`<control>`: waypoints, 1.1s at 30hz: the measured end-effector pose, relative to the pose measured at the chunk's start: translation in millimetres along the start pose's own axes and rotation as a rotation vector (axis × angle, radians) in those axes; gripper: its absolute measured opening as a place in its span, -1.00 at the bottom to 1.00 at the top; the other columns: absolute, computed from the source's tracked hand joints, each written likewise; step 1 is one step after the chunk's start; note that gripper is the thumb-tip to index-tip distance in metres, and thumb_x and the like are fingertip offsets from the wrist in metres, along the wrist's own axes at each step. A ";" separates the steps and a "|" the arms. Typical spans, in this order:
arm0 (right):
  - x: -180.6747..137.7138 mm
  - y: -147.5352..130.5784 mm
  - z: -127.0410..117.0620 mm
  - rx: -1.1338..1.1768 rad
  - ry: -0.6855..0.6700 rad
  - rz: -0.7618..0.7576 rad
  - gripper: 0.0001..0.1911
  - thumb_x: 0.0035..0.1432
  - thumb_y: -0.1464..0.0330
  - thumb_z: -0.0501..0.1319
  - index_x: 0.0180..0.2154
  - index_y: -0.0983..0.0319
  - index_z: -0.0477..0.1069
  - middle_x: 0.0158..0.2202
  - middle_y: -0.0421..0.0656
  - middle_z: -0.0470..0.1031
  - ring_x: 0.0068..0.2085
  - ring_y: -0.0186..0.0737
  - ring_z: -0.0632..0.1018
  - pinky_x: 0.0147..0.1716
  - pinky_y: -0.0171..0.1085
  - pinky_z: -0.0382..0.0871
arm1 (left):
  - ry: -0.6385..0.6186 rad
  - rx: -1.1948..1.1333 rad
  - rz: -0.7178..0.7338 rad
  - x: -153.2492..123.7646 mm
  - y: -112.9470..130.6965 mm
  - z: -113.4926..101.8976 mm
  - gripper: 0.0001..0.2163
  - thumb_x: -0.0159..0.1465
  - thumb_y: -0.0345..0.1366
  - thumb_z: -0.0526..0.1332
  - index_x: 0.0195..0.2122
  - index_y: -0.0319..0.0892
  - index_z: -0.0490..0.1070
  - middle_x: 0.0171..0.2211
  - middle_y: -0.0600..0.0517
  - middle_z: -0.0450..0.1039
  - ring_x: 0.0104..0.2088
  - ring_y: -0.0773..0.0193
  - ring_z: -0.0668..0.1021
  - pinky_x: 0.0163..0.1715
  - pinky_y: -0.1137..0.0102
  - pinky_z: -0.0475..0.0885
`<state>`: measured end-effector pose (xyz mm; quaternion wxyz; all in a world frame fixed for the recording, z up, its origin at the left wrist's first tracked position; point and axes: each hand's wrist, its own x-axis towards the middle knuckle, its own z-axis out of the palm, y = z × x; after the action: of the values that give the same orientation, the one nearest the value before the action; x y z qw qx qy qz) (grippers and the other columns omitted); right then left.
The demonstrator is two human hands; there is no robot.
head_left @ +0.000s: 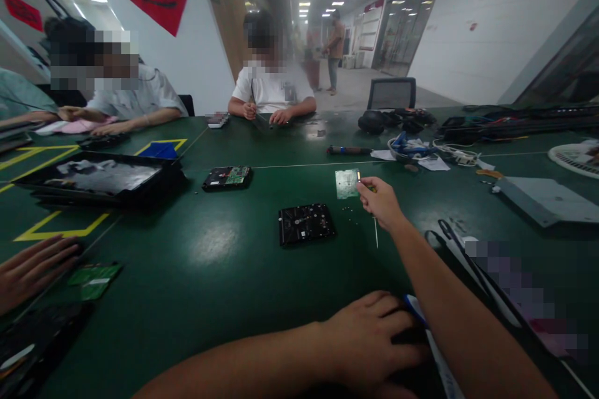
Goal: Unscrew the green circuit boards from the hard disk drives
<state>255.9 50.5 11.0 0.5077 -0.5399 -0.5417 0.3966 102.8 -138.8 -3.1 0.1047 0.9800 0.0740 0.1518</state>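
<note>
My right hand [381,202] pinches a small circuit board [346,184] by its right edge, above the green table. A screwdriver is in the same hand, its thin shaft [376,234] pointing down below the fingers. Left of that lies a black hard drive [306,224], with several tiny screws [350,209] scattered beside it. My left forearm crosses the bottom of the view. At its end my left hand [374,343] rests palm down with fingers apart, holding nothing visible, close to a white and blue item [437,349] partly hidden by my arms.
Another hard drive [228,178] and a black tray [107,177] lie farther left. At the left edge are a co-worker's hand [37,268] and a green circuit board [96,279]. Cables [412,146], a metal case [550,199] and a lanyard [477,280] lie right. People sit opposite.
</note>
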 end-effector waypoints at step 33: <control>3.4 30.7 -22.0 0.814 -0.208 0.432 -0.61 0.00 0.50 0.38 -0.11 0.18 0.40 -0.41 -0.31 0.29 -0.56 -0.51 0.23 -0.76 -0.53 0.01 | 0.160 0.054 -0.091 -9.3 -12.2 9.2 -0.72 0.47 -0.24 0.04 -0.01 -0.23 0.49 0.11 -0.10 0.52 0.05 0.18 0.56 0.21 0.24 0.42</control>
<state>283.4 54.4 -14.9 0.5268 -0.3548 -0.2656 0.7253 95.5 -130.2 -17.1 0.0788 0.9629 0.1306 0.2228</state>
